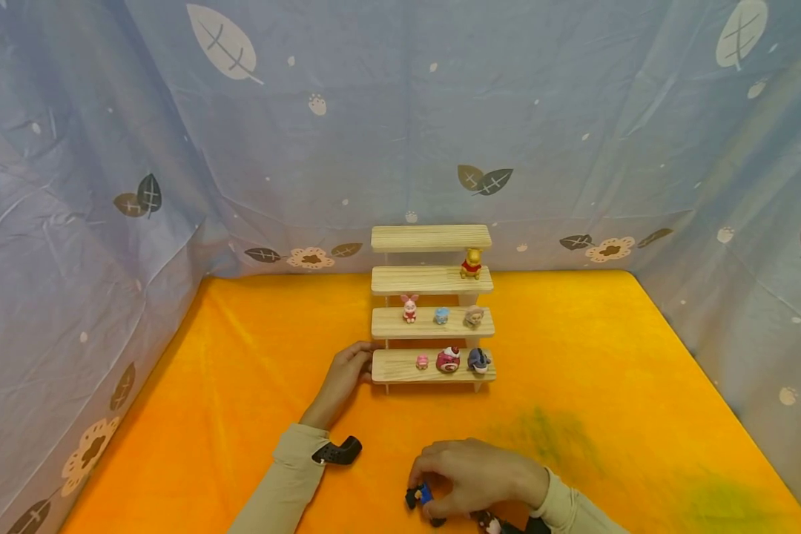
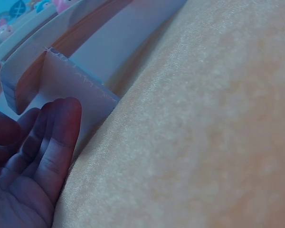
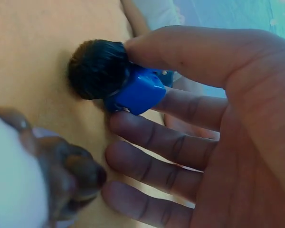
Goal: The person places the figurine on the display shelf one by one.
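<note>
A pale wooden four-tier display stand [image 1: 400, 280] stands at the middle of the cloth. My left hand [image 1: 344, 377] is at the left end of its lowest shelf; in the left wrist view its loosely bent fingers [image 2: 61, 128] are against the side support [image 2: 76, 78]. Low in the head view, my right hand [image 1: 477, 475] pinches a small figurine [image 1: 422, 495] with black hair and blue clothes. The right wrist view shows that figurine [image 3: 141, 90] between thumb and fingers, its head close to the cloth. Beside it is a brown-and-white figure [image 3: 61, 171], partly cut off.
Small figures sit on the stand: a yellow bear in red [image 1: 471, 265], a pink piglet [image 1: 409, 308], a blue figure [image 1: 441, 316], a beige one [image 1: 474, 317], a small pink one [image 1: 422, 362], a red one [image 1: 449, 360] and a grey-blue donkey [image 1: 479, 360]. Blue-grey curtains [image 1: 374, 133] enclose the orange cloth [image 1: 574, 334].
</note>
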A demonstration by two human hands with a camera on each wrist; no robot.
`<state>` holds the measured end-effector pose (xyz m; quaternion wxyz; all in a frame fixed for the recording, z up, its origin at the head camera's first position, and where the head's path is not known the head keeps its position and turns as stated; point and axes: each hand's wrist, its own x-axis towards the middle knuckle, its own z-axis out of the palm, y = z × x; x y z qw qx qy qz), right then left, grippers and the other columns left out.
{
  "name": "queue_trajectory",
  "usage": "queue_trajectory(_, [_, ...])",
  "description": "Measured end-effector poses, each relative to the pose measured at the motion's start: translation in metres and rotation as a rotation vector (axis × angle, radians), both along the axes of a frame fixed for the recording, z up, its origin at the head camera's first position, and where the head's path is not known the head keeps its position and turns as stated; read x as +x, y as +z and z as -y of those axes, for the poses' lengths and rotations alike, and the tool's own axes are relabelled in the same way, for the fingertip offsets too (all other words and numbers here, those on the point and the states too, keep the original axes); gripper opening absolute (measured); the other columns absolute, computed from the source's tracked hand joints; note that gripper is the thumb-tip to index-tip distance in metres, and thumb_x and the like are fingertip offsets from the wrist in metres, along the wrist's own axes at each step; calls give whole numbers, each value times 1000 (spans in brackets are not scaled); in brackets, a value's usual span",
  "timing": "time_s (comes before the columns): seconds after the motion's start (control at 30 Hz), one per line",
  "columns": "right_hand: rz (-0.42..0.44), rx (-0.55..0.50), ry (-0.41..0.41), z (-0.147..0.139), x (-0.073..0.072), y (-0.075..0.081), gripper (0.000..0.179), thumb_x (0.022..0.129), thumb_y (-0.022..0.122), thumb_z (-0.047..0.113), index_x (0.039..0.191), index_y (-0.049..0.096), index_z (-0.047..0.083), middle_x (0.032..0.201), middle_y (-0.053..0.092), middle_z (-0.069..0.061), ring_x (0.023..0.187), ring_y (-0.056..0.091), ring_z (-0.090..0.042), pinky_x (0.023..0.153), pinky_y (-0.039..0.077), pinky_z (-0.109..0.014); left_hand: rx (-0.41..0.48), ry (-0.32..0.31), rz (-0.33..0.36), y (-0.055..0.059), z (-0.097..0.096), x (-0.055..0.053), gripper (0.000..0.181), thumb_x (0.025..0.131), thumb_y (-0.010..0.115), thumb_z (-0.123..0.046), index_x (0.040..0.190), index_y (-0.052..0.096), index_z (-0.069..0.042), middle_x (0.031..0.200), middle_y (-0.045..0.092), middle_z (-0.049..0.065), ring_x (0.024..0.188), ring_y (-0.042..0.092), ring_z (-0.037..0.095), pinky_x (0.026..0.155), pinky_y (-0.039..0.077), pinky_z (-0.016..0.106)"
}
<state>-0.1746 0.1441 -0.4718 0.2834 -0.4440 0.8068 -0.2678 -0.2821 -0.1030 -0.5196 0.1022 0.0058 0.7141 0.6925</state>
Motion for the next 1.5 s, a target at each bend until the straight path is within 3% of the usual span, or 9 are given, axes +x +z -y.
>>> queue_trajectory(0.27, [43,-37,-56,-1,-2,1,27,100,64,32,126,62,25,115,63,15,87,55,6,78,50,-15,-1,1,1,1,0,1,35,107,42,-12,128,61,8,113,66,22,78,63,10,69,54,21])
queue_trajectory(0.73, [-8,-113,-93,-1,-4,0,25,100,62,21,125,63,25,112,64,12,83,54,2,75,49,-15,1,7,1,1,-1,0,35,106,42,-11,127,62,7,108,67,18,77,63,10,67,54,22])
queue_trajectory(1.13, [12,-93,-193,-3,-10,3,30,101,62,22,131,62,21,118,63,11,77,51,0,71,46,-16,9,-2,-1,1,-1,-1,35,106,42,-11,128,61,8,104,68,16,74,62,10,66,53,22])
queue_trajectory(1.33, [-24,-123,-225,-4,-9,3,29,101,58,18,128,64,24,111,60,12,72,44,3,66,41,-17,15,-1,1,0,0,0,35,106,42,-11,128,62,7,104,68,15,75,63,10,66,53,22])
queue_trajectory(1.5, [-41,-159,-273,-7,-11,3,29,103,53,17,130,64,21,117,62,7,70,42,3,65,41,-17,14,-5,0,0,0,0,35,106,42,-11,128,63,5,105,68,15,76,64,11,67,54,22])
